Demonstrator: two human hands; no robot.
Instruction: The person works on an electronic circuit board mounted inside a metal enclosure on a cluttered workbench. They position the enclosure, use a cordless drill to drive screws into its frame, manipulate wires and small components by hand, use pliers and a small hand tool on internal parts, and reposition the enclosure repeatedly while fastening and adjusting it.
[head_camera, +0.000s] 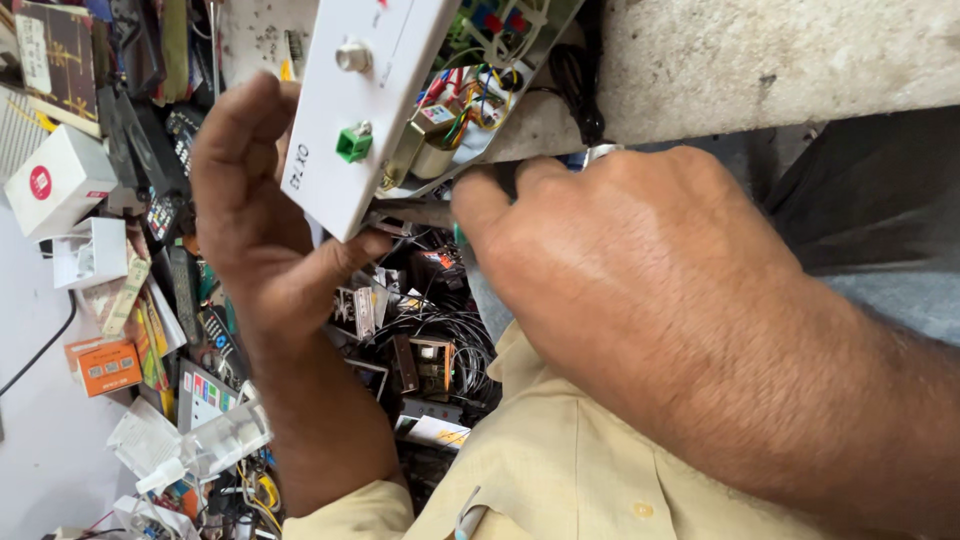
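Note:
My left hand (262, 215) grips a white electronic box (365, 105) by its end panel, thumb underneath and fingers behind it. The panel carries a silver round connector (353, 56) and a green square socket (353, 145). The box is open on one side, showing coloured wires and small parts (465, 95). My right hand (620, 270) is closed around a thin metal tool (415, 212), likely a screwdriver, whose tip reaches the box's lower edge. The tool's handle is hidden in my fist.
A rough concrete ledge (760, 60) runs along the top right. Below the hands lies a heap of circuit boards and black wires (420, 350). Small white and orange cartons (75, 200), remotes and packets crowd the left. My yellow shirt (560, 470) fills the bottom.

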